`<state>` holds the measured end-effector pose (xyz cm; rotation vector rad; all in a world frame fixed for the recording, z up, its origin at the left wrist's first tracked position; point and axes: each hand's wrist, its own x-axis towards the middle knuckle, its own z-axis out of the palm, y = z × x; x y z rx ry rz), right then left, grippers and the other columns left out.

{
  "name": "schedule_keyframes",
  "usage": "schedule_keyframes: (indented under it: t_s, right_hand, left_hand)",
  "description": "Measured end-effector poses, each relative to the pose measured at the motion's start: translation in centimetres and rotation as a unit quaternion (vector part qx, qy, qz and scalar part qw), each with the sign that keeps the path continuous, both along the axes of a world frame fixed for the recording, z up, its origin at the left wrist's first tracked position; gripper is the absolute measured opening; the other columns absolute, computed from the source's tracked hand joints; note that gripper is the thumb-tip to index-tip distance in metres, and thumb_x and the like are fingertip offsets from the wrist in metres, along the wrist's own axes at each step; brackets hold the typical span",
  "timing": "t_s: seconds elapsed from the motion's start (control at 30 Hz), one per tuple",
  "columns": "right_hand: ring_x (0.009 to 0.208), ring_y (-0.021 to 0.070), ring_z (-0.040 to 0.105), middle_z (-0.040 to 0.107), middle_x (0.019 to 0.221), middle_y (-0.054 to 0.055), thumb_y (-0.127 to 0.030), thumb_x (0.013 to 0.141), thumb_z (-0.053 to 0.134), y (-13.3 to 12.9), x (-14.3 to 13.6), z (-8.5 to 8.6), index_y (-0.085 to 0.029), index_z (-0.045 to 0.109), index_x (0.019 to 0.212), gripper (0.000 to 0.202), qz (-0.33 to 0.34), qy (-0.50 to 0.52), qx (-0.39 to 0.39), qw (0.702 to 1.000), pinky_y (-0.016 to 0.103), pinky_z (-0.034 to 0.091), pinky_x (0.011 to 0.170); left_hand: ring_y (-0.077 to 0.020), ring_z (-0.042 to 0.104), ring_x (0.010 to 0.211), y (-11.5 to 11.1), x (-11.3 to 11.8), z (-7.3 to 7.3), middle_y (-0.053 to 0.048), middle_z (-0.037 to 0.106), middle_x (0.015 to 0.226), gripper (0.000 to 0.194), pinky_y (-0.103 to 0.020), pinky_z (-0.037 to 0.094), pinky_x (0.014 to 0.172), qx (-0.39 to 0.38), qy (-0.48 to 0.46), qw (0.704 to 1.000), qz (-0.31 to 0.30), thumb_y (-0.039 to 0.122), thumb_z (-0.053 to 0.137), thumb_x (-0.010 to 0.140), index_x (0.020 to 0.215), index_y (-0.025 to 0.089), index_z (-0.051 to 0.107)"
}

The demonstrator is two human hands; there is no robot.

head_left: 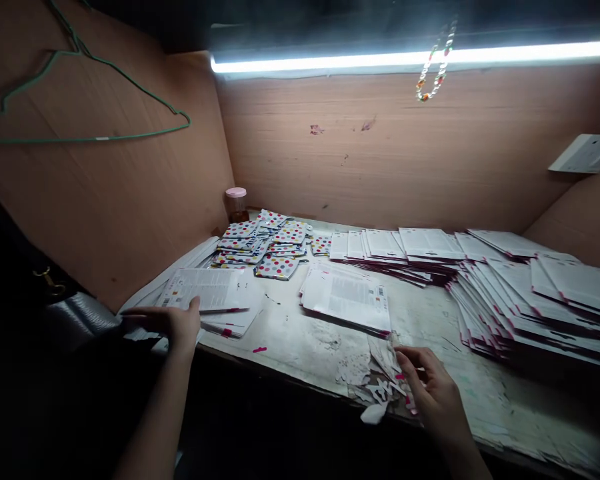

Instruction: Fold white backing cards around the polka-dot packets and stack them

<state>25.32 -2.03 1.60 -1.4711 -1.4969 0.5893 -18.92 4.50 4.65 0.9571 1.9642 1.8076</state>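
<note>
My left hand point(177, 327) is at the left end of the table, thumb and fingers apart, over the near edge of a stack of flat white printed packets point(210, 290). It holds nothing that I can see. At the table's front edge my right hand point(433, 383) has its fingers curled and thumb and index fingertips close together. Those tips are beside torn paper scraps point(383, 360); whether a scrap is between them is hidden. Between the hands lies a small pile of white printed packets point(347, 297) with a barcode and pink edge marks.
Polka-dot packets point(277, 267) are heaped at the back left near a jar with a pink lid point(236, 193). Overlapping white packets point(500, 293) cover the right side. A green hanger point(100, 139) hangs left; a beaded string point(425, 97) dangles above. A pink scrap point(260, 349) lies in front.
</note>
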Motion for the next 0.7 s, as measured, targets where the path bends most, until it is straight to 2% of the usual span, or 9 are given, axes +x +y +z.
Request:
schedule_keyframes:
  t_s: [0.07, 0.1, 0.2, 0.3, 0.43, 0.5, 0.57, 0.63, 0.7]
  right_hand:
    - [0.086, 0.0236, 0.063, 0.062, 0.096, 0.007, -0.056, 0.086, 0.052, -0.1, 1.6, -0.4, -0.022, 0.065, 0.09, 0.036, -0.046, -0.047, 0.007, 0.998, 0.035, 0.053, 0.072]
    - [0.086, 0.0239, 0.063, 0.062, 0.097, 0.007, -0.057, 0.086, 0.052, -0.1, 2.4, -0.7, -0.022, 0.065, 0.09, 0.037, -0.061, -0.064, 0.005, 0.996, 0.036, 0.053, 0.072]
    - [0.101, 0.0278, 0.061, 0.062, 0.11, 0.01, -0.058, 0.086, 0.048, -0.4, 3.9, -2.6, -0.022, 0.065, 0.099, 0.042, -0.07, -0.113, -0.008, 0.991, 0.041, 0.052, 0.085]
    - [0.129, 0.0348, 0.044, 0.05, 0.136, 0.017, -0.06, 0.089, 0.035, -0.3, 3.6, -5.2, -0.014, 0.058, 0.122, 0.06, -0.067, -0.175, -0.046, 0.981, 0.053, 0.037, 0.106]
    - [0.144, 0.0341, 0.018, 0.03, 0.152, 0.021, -0.058, 0.093, 0.024, 0.1, 1.3, -7.6, -0.006, 0.04, 0.141, 0.072, -0.052, -0.232, -0.072, 0.969, 0.058, 0.018, 0.115]
    - [0.145, 0.0333, 0.015, 0.027, 0.154, 0.021, -0.058, 0.094, 0.026, 0.0, 0.1, -7.5, -0.005, 0.037, 0.143, 0.073, -0.027, -0.234, -0.059, 0.97, 0.057, 0.015, 0.116]
    - [0.145, 0.0307, 0.02, 0.031, 0.153, 0.019, -0.054, 0.096, 0.028, -0.3, -0.8, -6.7, -0.008, 0.035, 0.144, 0.067, 0.055, -0.207, -0.054, 0.975, 0.054, 0.019, 0.116]
    - [0.142, 0.0259, 0.028, 0.036, 0.151, 0.013, -0.047, 0.098, 0.032, -0.5, -1.2, -5.4, -0.017, 0.039, 0.143, 0.055, 0.141, -0.171, -0.05, 0.974, 0.048, 0.027, 0.115]
    - [0.14, 0.0241, 0.034, 0.04, 0.149, 0.01, -0.044, 0.098, 0.037, -0.1, -1.2, -4.1, -0.022, 0.047, 0.137, 0.046, 0.146, -0.154, -0.031, 0.977, 0.045, 0.032, 0.113]
  left_hand:
    - [-0.0409, 0.01, 0.144, -0.7, 2.0, -0.7, -0.029, 0.04, 0.141, 0.076, -0.054, 0.004, 0.115, -0.01, 0.141, 0.99, 0.009, 0.037, 0.07, 0.074, 0.133, 0.001, 0.038]
    - [-0.041, 0.018, 0.143, -1.3, 3.2, -1.2, -0.028, 0.045, 0.138, 0.069, -0.052, 0.009, 0.116, -0.021, 0.214, 0.976, -0.026, 0.041, 0.069, 0.075, 0.128, 0.003, 0.047]
    - [-0.0411, 0.044, 0.13, -3.7, 7.6, -3.5, -0.024, 0.063, 0.122, 0.058, -0.051, 0.028, 0.112, -0.095, 0.313, 0.919, -0.221, 0.054, 0.066, 0.074, 0.111, 0.009, 0.066]
    - [-0.0457, 0.025, 0.14, -7.0, 12.8, -6.7, -0.03, 0.038, 0.146, 0.094, -0.059, 0.022, 0.112, -0.244, 0.431, 0.834, -0.243, 0.073, 0.051, 0.076, 0.133, -0.001, 0.05]
    - [-0.0408, 0.016, 0.144, -10.2, 19.6, -9.4, -0.025, 0.021, 0.154, 0.095, -0.062, 0.019, 0.113, -0.201, 0.518, 0.77, -0.313, 0.074, 0.039, 0.082, 0.148, 0.005, 0.029]
    - [-0.0381, 0.017, 0.144, -10.1, 21.9, -9.3, -0.023, 0.021, 0.155, 0.091, -0.06, 0.025, 0.112, -0.132, 0.525, 0.743, -0.393, 0.071, 0.038, 0.085, 0.15, 0.01, 0.022]
    - [-0.0345, 0.015, 0.145, -8.5, 22.8, -8.1, -0.02, 0.017, 0.157, 0.087, -0.055, 0.03, 0.111, -0.078, 0.508, 0.732, -0.447, 0.067, 0.038, 0.088, 0.152, 0.014, 0.014]
    - [-0.0318, 0.01, 0.146, -5.5, 22.2, -6.1, -0.017, 0.013, 0.159, 0.08, -0.053, 0.028, 0.113, -0.072, 0.48, 0.759, -0.433, 0.061, 0.036, 0.092, 0.153, 0.017, 0.008]
    - [-0.0317, 0.008, 0.147, -1.9, 20.5, -3.9, -0.018, 0.01, 0.159, 0.078, -0.053, 0.024, 0.114, -0.141, 0.454, 0.8, -0.366, 0.057, 0.035, 0.094, 0.153, 0.013, 0.008]
